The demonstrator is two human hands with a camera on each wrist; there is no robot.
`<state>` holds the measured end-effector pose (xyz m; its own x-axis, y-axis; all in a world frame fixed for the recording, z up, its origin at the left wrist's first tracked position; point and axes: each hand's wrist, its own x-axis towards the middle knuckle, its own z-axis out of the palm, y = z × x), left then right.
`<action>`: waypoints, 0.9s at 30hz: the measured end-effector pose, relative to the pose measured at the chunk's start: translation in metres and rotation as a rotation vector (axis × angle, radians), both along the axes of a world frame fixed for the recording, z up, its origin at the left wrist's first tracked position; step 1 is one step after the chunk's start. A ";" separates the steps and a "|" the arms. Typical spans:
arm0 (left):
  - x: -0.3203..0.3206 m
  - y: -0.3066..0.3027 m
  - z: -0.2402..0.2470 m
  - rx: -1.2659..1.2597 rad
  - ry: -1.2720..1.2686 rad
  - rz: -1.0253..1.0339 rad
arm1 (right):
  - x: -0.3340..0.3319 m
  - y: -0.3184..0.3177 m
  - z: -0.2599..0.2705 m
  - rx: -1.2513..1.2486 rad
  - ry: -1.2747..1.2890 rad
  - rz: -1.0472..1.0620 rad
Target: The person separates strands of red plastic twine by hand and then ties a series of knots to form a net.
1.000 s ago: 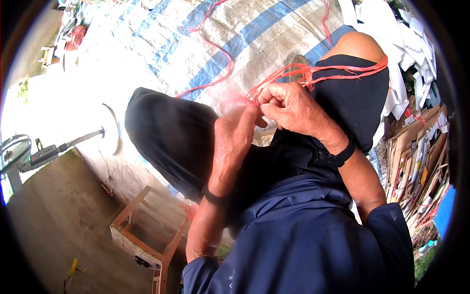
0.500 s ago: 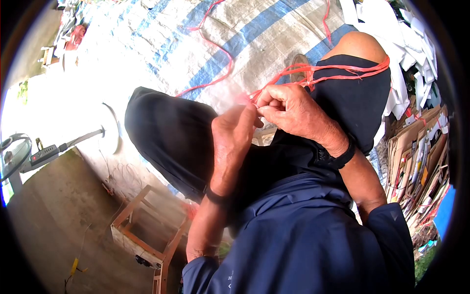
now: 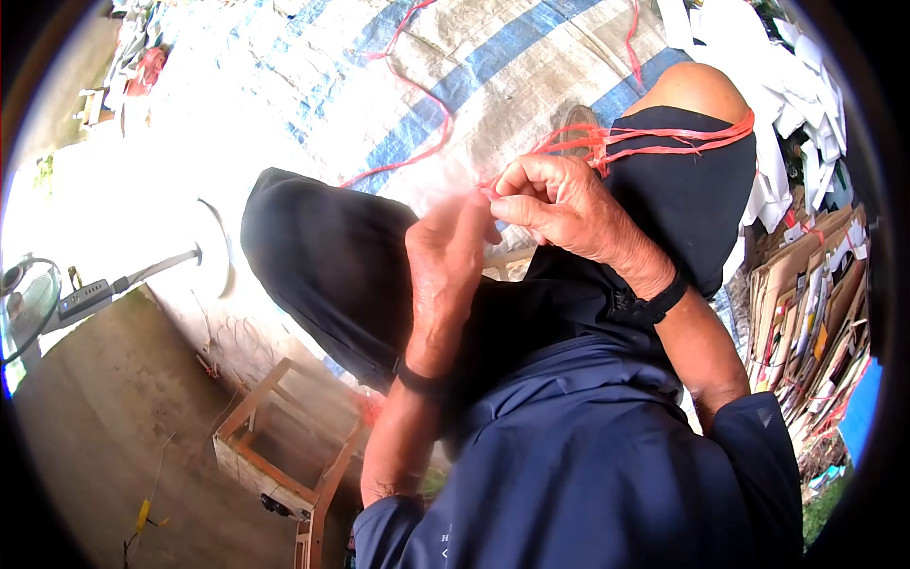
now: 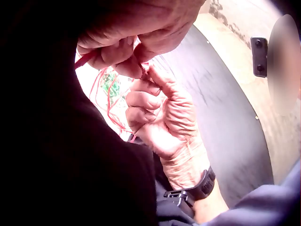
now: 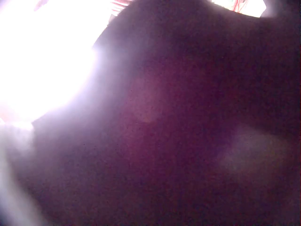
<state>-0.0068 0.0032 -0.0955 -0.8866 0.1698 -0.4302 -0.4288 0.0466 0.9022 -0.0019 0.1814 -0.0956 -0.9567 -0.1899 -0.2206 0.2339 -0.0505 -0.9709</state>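
Red plastic twine [image 3: 678, 142] is looped around the bent right knee, and its strands run down to both hands in front of the lap. My right hand [image 3: 573, 209], a black band on its wrist, pinches the twine between thumb and curled index finger. Facing it, my left hand [image 3: 444, 251] pinches the twine's end at the fingertips, slightly blurred. In the left wrist view the fingertips of both hands meet at the twine, with the right hand [image 4: 162, 117] palm side showing and loose red strands [image 4: 110, 101] hanging behind. Dark cloth fills most of the right wrist view.
A blue-and-white striped tarp [image 3: 483, 71] covers the ground, with another length of red twine [image 3: 441, 114] on it. White paper scraps [image 3: 787, 85] and stacked cardboard [image 3: 810, 294] lie at right. A wooden frame [image 3: 284, 436] and a fan [image 3: 33, 299] stand at left.
My left hand has shifted slightly left, and the right hand's fingertips have moved a little left and up. The twine stays looped around the knee.
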 end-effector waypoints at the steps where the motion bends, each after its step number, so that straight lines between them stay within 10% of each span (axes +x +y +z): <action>1: 0.000 0.000 -0.001 -0.008 0.017 -0.017 | 0.000 0.000 0.000 0.006 0.036 -0.018; 17: -0.002 -0.003 0.011 -0.023 -0.051 -0.050 | -0.008 -0.005 0.031 0.787 0.919 -0.140; 27: -0.003 -0.007 0.021 0.033 -0.127 -0.012 | -0.005 0.005 0.011 0.358 0.359 0.091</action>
